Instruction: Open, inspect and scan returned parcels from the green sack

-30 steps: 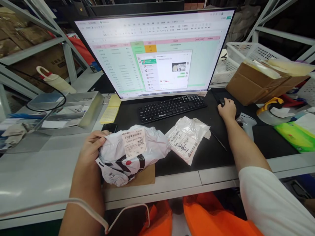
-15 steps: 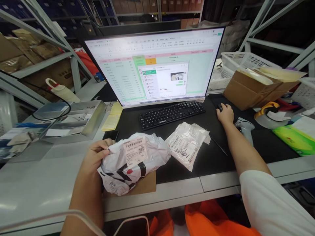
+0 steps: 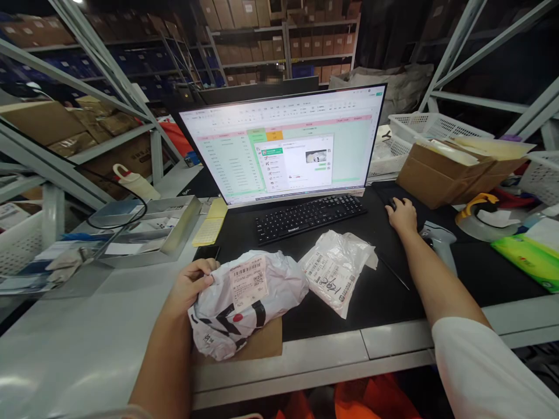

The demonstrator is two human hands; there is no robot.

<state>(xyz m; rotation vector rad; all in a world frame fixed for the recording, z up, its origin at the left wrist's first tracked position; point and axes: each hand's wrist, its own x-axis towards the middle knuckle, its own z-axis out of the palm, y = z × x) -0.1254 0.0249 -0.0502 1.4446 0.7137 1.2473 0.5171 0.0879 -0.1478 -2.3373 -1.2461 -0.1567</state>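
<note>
My left hand (image 3: 195, 281) is closed on the upper left edge of a white plastic parcel bag (image 3: 279, 285) with a pink shipping label, black print and a red dot. The bag lies on a piece of brown cardboard (image 3: 267, 339) at the desk's front edge. Over on the right, my right hand (image 3: 402, 216) is wrapped round a black computer mouse (image 3: 393, 203), mostly hidden under the fingers. Between the hands lies a smaller white parcel bag (image 3: 334, 267) with a label and handwriting. Behind it are a black keyboard (image 3: 312, 217) and a lit monitor (image 3: 297, 148) showing a spreadsheet and a chat window.
Right of my right hand lie a barcode scanner (image 3: 440, 241), a tape dispenser (image 3: 484, 218), a green packet (image 3: 522, 262) and a cardboard box (image 3: 430, 174). On the left are a grey tray (image 3: 177, 233), yellow notes (image 3: 210, 224) and a cream bottle (image 3: 137, 185). A thin dark rod (image 3: 393, 272) lies beside the smaller parcel.
The camera view has tilted up a little, so everything sits lower and more shelving shows. Both hands keep their places on the parcel bag and the mouse.
</note>
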